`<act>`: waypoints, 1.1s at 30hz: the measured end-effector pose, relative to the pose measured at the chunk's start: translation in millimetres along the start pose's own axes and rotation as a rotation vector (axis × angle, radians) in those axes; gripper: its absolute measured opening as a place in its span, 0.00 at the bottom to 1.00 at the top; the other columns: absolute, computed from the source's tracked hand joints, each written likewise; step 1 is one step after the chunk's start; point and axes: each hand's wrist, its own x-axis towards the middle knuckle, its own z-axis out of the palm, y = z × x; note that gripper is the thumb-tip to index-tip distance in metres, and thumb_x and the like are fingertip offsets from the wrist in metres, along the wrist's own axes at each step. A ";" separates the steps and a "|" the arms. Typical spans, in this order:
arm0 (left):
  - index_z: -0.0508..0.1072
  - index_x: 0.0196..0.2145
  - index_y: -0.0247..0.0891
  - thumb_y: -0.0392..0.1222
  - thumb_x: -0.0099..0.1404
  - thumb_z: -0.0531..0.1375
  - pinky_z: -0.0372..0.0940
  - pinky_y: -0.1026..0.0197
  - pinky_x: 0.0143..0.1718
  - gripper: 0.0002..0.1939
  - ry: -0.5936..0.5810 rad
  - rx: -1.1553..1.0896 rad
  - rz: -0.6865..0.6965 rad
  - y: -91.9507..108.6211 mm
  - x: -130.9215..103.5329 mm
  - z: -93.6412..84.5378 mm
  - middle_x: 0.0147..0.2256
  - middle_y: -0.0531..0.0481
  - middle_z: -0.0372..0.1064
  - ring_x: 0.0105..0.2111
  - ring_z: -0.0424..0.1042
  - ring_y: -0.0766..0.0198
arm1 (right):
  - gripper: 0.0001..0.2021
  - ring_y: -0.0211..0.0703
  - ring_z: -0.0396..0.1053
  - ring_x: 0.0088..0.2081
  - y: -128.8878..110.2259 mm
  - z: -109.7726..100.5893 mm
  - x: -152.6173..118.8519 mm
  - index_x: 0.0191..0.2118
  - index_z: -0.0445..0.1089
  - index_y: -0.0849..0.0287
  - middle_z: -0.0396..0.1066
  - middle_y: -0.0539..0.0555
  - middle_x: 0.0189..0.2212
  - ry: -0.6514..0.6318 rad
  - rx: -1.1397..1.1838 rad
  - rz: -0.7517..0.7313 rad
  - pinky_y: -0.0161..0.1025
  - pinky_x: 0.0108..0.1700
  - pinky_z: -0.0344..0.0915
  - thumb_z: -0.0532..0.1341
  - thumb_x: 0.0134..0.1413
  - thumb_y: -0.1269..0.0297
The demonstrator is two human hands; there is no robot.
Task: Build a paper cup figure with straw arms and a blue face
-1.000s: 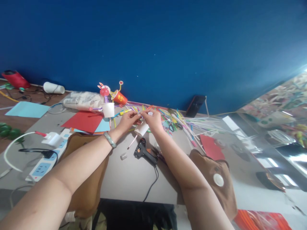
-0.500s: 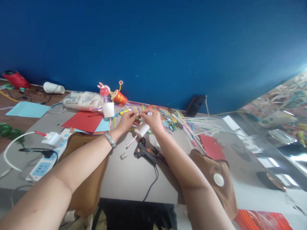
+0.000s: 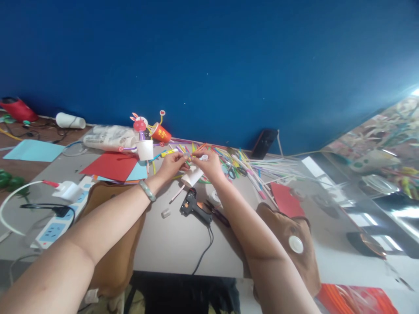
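My left hand (image 3: 173,167) and my right hand (image 3: 212,166) meet over the middle of the table. Fingertips of both are pinched together around something small that I cannot make out. Right below them a white paper cup (image 3: 191,177) lies on its side, partly hidden by my right hand. From near the cup a thin pinkish stick (image 3: 176,194) points toward me. A black glue gun (image 3: 195,210) rests on the table closer to me, its cord trailing down. Beside it are dark-handled pliers (image 3: 218,213) and a roll of clear tape (image 3: 214,198).
Colourful pipe cleaners (image 3: 258,168) are spread behind my hands, with scissors (image 3: 231,172) among them. At the left are red paper (image 3: 109,166), a rabbit figure on a white cup (image 3: 145,150) and a power strip (image 3: 54,229). A brown pouch (image 3: 281,235) lies right; a phone (image 3: 264,143) leans on the wall.
The whole view has shifted slightly, so things sit a little further left. Both hands stay together, their fingers moved a little around the small thing.
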 end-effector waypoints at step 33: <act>0.69 0.30 0.35 0.41 0.51 0.72 0.70 0.65 0.28 0.16 0.086 -0.008 -0.052 7.4 -1.9 -4.1 0.24 0.54 0.70 0.23 0.73 0.68 | 0.13 0.37 0.64 0.26 -14.1 -44.0 2.9 0.36 0.79 0.60 0.77 0.53 0.30 0.126 -0.034 -0.053 0.38 0.32 0.61 0.66 0.44 0.59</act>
